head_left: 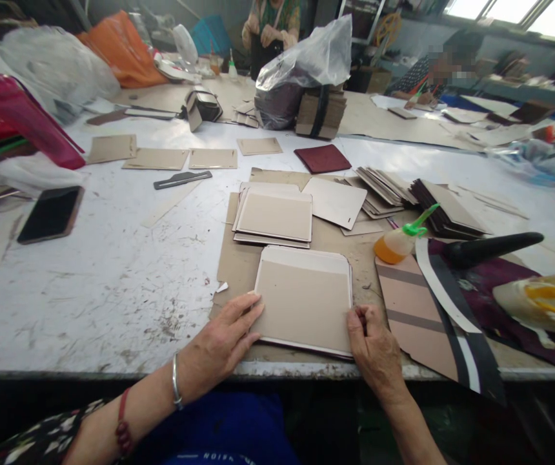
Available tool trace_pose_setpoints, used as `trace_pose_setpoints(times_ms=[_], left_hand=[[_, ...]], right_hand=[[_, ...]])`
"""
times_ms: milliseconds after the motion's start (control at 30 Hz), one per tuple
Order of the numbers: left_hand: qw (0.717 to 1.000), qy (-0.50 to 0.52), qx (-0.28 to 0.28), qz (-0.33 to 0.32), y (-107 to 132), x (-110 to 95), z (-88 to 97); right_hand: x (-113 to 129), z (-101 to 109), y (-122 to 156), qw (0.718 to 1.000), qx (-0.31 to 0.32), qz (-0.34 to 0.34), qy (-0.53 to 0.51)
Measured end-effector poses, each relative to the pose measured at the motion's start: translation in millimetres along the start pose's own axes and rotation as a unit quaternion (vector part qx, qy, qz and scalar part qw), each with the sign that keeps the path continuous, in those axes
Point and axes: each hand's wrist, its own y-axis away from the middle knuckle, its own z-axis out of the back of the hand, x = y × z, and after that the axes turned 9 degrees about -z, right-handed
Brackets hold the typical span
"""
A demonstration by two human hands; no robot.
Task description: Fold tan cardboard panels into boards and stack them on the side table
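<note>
A small stack of beige leather-like panels (304,300) with pale borders lies flat in front of me on a brown board, near the table's front edge. Along its left side rests my left hand (232,326), its fingers stretched out and the tips touching the panels' edge. My right hand (372,342) is curled at the right edge, thumb and bent fingers closed on the panels' side; the fingertips are partly hidden. Just behind lies another pile of similar panels (275,216). A single pale panel (334,201) with a small dark slot sits to that pile's right.
On the right stand a glue bottle (396,244) with a green nozzle and a glue-smeared container (539,300), near a dark pointed handle (495,248). A phone (51,214), a grey metal template (183,179) and a maroon piece (322,158) lie farther off. Two people sit or stand beyond.
</note>
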Motion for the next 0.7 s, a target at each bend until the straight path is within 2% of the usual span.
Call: trace_pose_setpoints(times_ms=[200, 400, 600, 700], left_hand=[[0.999, -0.028, 0.021, -0.008, 2.1, -0.4, 1.7], [0.997, -0.071, 0.015, -0.039, -6.7, -5.5, 5.2], [0.992, -0.084, 0.009, -0.091, -37.6, -5.7, -1.1], [0.992, -0.086, 0.054, -0.077, -60.4, -9.1, -4.1]], right_hand=[[-6.6, -3.5, -1.9, 1.0, -0.005, 0.02, -0.004], [-7.0, -5.4, -1.0, 0.999, -0.019, 0.029, 0.0], [-0.3, -3.7, 1.5, 0.999, -0.027, 0.032, -0.028], [0.5, -3.4, 1.7, 0.999, -0.026, 0.033, -0.033]])
